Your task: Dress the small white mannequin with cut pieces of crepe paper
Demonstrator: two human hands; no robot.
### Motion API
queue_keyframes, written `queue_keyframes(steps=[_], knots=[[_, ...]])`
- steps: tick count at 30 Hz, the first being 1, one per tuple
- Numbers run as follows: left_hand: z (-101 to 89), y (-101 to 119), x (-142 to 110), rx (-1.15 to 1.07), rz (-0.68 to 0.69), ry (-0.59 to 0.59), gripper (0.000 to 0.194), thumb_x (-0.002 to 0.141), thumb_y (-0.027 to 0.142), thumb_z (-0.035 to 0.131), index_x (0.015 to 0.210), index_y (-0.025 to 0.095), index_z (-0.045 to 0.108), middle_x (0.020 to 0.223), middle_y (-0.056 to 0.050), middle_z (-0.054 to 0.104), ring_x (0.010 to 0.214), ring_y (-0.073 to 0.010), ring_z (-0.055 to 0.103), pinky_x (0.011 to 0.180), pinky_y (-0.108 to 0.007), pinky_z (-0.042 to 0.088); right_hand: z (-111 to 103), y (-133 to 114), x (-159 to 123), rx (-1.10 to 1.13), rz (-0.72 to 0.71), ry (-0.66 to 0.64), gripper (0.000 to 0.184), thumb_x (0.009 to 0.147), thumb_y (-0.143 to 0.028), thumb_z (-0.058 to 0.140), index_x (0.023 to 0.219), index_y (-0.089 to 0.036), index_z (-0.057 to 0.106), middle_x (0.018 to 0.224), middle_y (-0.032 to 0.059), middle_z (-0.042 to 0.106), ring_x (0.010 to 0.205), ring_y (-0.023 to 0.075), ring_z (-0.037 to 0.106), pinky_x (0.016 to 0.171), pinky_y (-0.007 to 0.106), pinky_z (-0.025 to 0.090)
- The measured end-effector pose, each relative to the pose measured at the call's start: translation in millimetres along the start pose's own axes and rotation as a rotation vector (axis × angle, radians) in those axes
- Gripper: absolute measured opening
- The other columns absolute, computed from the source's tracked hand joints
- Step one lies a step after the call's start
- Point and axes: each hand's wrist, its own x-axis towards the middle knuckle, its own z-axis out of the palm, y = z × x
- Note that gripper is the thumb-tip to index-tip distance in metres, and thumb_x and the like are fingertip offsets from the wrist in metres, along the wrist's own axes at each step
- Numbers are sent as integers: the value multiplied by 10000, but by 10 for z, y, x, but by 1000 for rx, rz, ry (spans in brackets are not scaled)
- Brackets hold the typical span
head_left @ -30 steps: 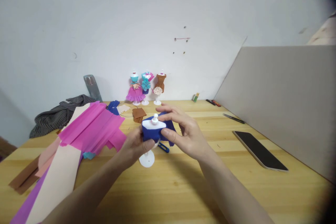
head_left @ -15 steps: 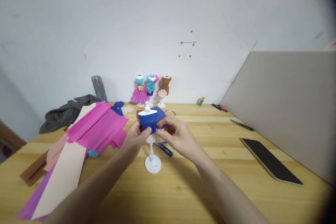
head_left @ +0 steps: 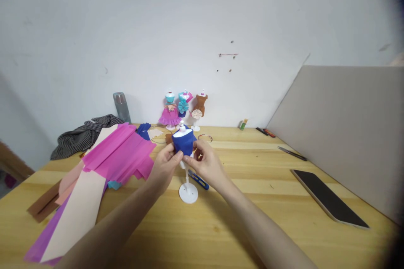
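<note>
A small white mannequin on a round base is tilted, its torso wrapped in dark blue crepe paper. My left hand grips the torso from the left, thumb on the front of the paper. On the other side my right hand pinches the paper near its lower right edge, thumb close to the left thumb. The torso's back and the fingers behind it are hidden. Behind the stand lies a blue-handled thread snipper, partly covered.
Pink, cream and purple crepe sheets pile at left beside striped cloth and a bottle. Three dressed mannequins stand by the wall. At right lie a phone, tweezers and a small green-labelled bottle.
My right hand has come down from beside the neck to the torso's lower right. The blue paper's loose part has gone round behind the torso, and the mannequin has turned slightly.
</note>
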Motion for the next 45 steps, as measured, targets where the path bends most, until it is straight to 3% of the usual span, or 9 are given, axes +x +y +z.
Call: queue_keyframes(steps=[9,18,29,36,40,45], knots=[[-20,-31,-2,166,79,57,282,819,295,624,1056,143,645,1024,-77,708,984,-220,639,921,-353,464,26,10,-16,-7,15,31,238,725,-364,672,771,-191,515,691,-19,478,606,139,450,565,269,354],[99,-37,-81,296,139,189,207,836,280,596,1006,164,616,982,-56,699,938,-201,642,835,-300,486,56,13,-19,-22,-4,37,228,727,-334,661,751,-193,483,686,-25,467,598,131,440,550,258,334],[186,-89,-85,197,139,238,317,807,280,636,1104,173,607,1023,-67,702,985,-221,644,888,-332,484,77,12,-4,-23,-22,71,172,683,-250,629,725,-206,469,633,-36,465,563,126,429,516,242,323],[116,-104,-23,151,106,263,348,756,274,683,1081,170,610,979,-58,704,938,-208,648,863,-329,488,10,-10,-23,11,-38,-38,186,705,-253,640,849,-187,542,766,7,562,577,121,503,529,249,395],[20,-171,36,93,107,254,316,746,293,699,1018,158,613,966,-62,709,919,-213,656,853,-341,492,-82,-39,-3,91,-14,-114,196,734,-236,597,918,-169,609,861,49,639,640,138,570,558,260,441],[-47,-232,33,79,84,204,402,741,317,714,1088,151,599,1012,-86,711,932,-226,666,828,-333,508,-103,-36,46,319,30,-16,209,770,-307,575,916,-169,631,709,22,616,578,131,542,493,244,428]])
